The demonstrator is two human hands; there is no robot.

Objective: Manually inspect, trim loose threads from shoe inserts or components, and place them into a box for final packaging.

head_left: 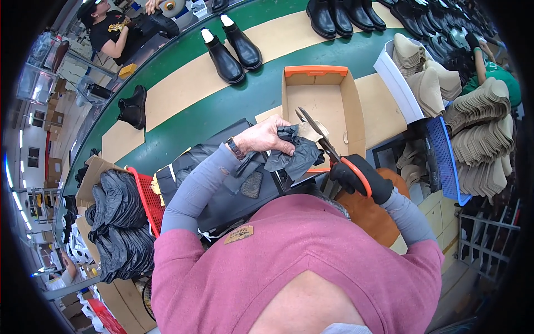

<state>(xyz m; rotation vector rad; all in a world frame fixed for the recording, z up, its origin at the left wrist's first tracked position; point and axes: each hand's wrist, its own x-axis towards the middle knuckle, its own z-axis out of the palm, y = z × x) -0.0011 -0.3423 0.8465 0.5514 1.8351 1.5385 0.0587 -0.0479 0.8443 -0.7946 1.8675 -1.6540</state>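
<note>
My bare left hand (264, 135) is closed on a crumpled thin black sheet (297, 156), which looks like plastic or tissue. A small beige piece (312, 131) shows beside the sheet, between the scissor blades; whether my left hand grips it too I cannot make out. My right hand (364, 181), in a black glove, grips a large pair of scissors (332, 151) with orange-red handles. The blades are apart and point away from me, over the near left part of an open cardboard box (355, 103) with an orange end. A dark grey pad (252, 185) lies below my left hand.
Black ankle boots (225, 62) stand on cardboard strips across the green table (183, 119). At right are a white box (392, 83) with beige insoles and a blue basket (445, 158). A red basket (146, 197) and bundled black sheets (119, 225) are at left. Other people work beyond.
</note>
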